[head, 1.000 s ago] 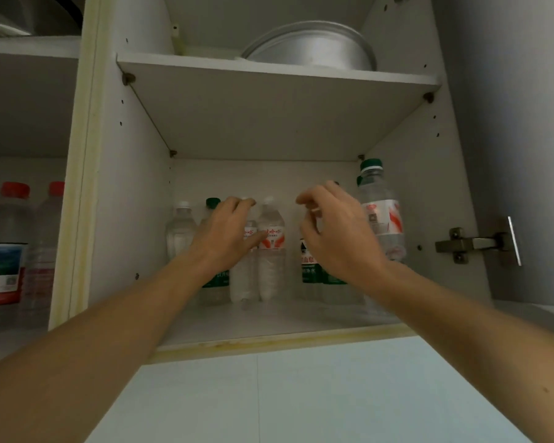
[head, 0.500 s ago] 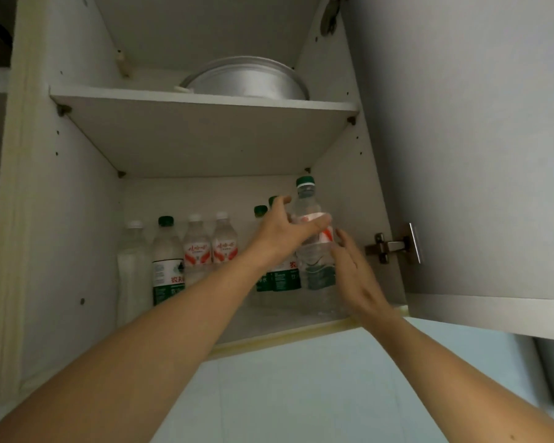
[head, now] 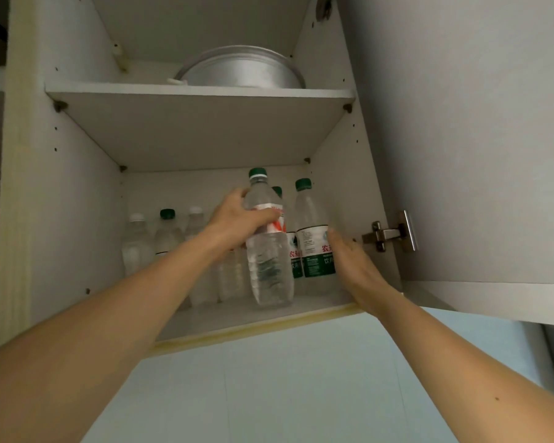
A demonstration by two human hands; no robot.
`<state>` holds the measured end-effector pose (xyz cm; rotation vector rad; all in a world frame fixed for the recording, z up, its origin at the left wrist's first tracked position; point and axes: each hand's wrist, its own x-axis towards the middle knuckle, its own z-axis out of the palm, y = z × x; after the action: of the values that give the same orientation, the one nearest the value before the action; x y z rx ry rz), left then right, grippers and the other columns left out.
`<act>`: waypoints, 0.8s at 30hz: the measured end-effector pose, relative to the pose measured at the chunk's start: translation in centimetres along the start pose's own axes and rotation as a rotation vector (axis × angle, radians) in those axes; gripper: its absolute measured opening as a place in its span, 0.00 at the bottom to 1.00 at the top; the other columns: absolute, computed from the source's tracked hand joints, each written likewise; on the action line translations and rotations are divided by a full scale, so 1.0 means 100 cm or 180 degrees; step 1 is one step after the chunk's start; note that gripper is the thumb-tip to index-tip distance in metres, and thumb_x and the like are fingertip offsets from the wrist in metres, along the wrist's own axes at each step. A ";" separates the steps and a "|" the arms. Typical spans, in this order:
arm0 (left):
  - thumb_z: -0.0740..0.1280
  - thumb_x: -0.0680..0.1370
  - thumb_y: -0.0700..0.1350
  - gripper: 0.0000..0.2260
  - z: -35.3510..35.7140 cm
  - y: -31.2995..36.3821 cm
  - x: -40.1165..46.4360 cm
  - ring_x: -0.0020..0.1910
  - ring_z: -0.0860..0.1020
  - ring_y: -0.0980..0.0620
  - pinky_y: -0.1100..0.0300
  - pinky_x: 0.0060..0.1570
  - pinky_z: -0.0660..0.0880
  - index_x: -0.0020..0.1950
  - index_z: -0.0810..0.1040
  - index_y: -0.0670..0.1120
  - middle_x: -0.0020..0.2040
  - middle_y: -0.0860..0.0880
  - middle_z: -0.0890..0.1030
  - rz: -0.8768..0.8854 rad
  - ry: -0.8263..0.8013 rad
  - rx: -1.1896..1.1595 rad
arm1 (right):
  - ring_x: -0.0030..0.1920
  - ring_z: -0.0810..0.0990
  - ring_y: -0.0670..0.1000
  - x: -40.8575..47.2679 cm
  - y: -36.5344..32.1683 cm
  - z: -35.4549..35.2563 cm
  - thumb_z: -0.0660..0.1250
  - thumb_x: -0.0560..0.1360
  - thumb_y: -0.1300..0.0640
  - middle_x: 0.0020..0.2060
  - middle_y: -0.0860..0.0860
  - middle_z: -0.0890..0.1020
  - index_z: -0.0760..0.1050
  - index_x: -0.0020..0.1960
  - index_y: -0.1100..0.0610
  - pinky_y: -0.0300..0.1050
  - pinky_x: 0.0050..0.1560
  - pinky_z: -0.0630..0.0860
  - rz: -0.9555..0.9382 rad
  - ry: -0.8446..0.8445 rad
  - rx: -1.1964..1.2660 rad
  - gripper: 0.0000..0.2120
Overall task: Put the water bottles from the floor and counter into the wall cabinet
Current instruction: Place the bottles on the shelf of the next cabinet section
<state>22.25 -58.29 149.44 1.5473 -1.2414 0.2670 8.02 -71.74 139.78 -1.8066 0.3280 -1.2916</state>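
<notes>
My left hand (head: 237,219) grips the upright red-label bottle (head: 269,251) on the cabinet's lower shelf (head: 224,318). My right hand (head: 352,263), fingers straight, sits at 3 o'clock beside the green-label bottle (head: 314,238).

A single head-worn wide-angle camera looks upward and forward from below into the open wall cabinet (head: 61,219), close enough that both forearms fill the lower frame.
</notes>
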 end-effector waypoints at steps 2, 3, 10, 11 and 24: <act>0.76 0.74 0.53 0.34 -0.023 -0.008 0.000 0.38 0.85 0.55 0.61 0.34 0.80 0.77 0.64 0.53 0.48 0.55 0.80 -0.0050 0.0197 0.0157 | 0.50 0.80 0.38 0.002 0.003 -0.001 0.56 0.85 0.45 0.49 0.39 0.83 0.75 0.53 0.42 0.36 0.45 0.73 -0.0073 -0.0128 -0.0108 0.10; 0.76 0.74 0.54 0.34 -0.034 -0.013 0.001 0.41 0.85 0.53 0.56 0.40 0.82 0.77 0.65 0.53 0.50 0.54 0.80 -0.0083 0.0277 0.0242 | 0.51 0.80 0.40 0.004 0.004 -0.001 0.59 0.84 0.47 0.51 0.40 0.82 0.74 0.57 0.44 0.38 0.49 0.75 -0.0107 -0.0167 -0.0194 0.06; 0.78 0.73 0.47 0.34 -0.098 -0.052 -0.006 0.50 0.82 0.45 0.46 0.52 0.81 0.75 0.66 0.48 0.58 0.45 0.80 -0.0458 0.0677 0.0675 | 0.54 0.77 0.45 0.003 0.001 0.004 0.70 0.79 0.59 0.54 0.43 0.80 0.74 0.61 0.46 0.45 0.56 0.73 -0.0018 -0.0135 -0.0623 0.13; 0.78 0.73 0.46 0.35 -0.103 -0.057 -0.008 0.49 0.82 0.45 0.48 0.50 0.81 0.76 0.65 0.46 0.60 0.44 0.79 -0.0507 0.0717 0.0663 | 0.55 0.78 0.46 0.003 0.001 0.005 0.70 0.79 0.60 0.56 0.45 0.81 0.74 0.64 0.49 0.46 0.57 0.74 0.0006 -0.0117 -0.0702 0.16; 0.76 0.74 0.45 0.36 -0.126 -0.089 -0.008 0.58 0.79 0.40 0.41 0.57 0.78 0.77 0.61 0.46 0.65 0.40 0.77 -0.0670 0.0786 0.0783 | 0.63 0.78 0.57 0.000 -0.004 0.016 0.70 0.78 0.64 0.63 0.56 0.78 0.71 0.66 0.57 0.53 0.62 0.75 0.0289 0.0253 -0.1275 0.18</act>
<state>34.33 -48.64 148.64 1.7805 -0.8694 0.4718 9.31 -70.72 139.91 -2.0438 0.7485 -1.3023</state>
